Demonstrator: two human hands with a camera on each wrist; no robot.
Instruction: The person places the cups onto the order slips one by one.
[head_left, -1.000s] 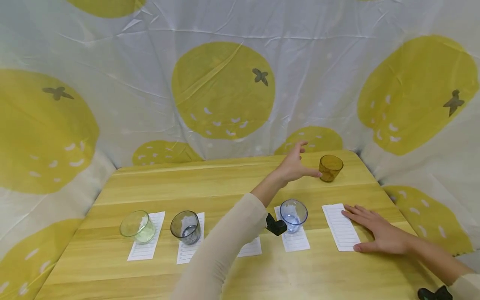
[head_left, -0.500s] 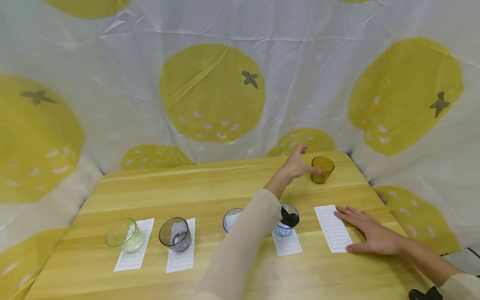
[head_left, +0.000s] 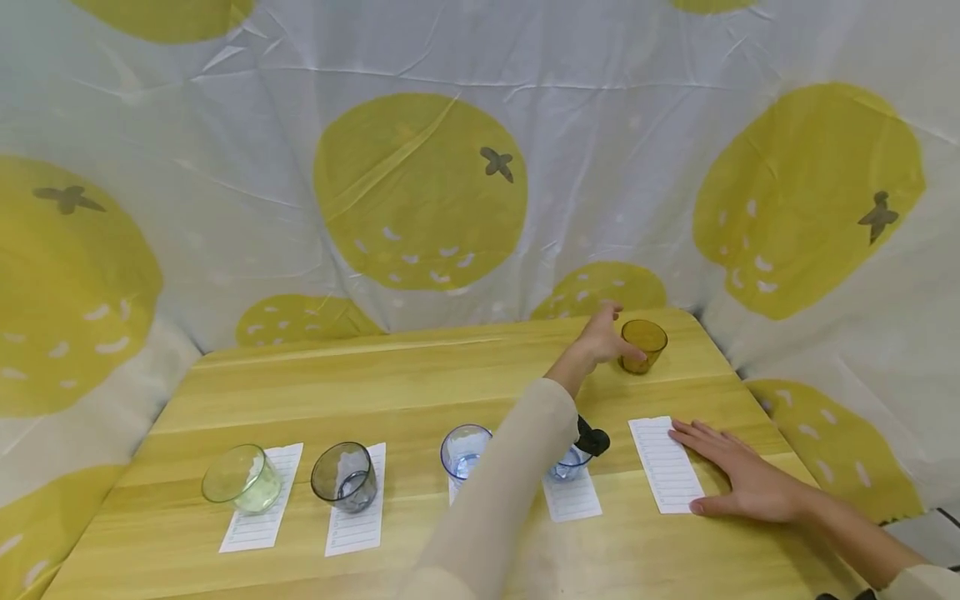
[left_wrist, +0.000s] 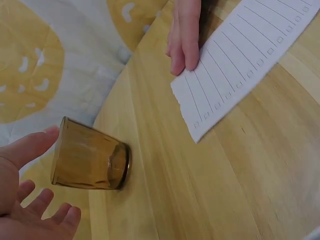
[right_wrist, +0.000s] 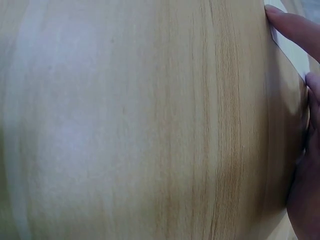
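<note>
My left hand (head_left: pixel 600 337) reaches over to the amber glass (head_left: pixel 649 335), which stands upright near the back right of the table. In the left wrist view the thumb is right at the rim of the glass (left_wrist: pixel 87 159), and the other fingers are spread apart on its far side, not closed round it. My right hand (head_left: pixel 761 482) lies flat on the table, its fingertips and thumb at the right edge of a lined paper slip (head_left: pixel 663 468). The right wrist view catches only part of that hand (right_wrist: pixel 306 192) and a corner of the slip.
Left of the arm, a pale green glass (head_left: pixel 258 487) and a grey glass (head_left: pixel 352 487) stand on lined slips. Two blue-tinted glasses, one the left blue glass (head_left: pixel 459 454), are partly covered by the left sleeve (head_left: pixel 510 483). A patterned curtain (head_left: pixel 585 167) hangs behind the table (head_left: pixel 360 383).
My left hand has moved right to the amber glass, its thumb now overlapping the glass. The right hand stays by the slip. The head view has shifted slightly.
</note>
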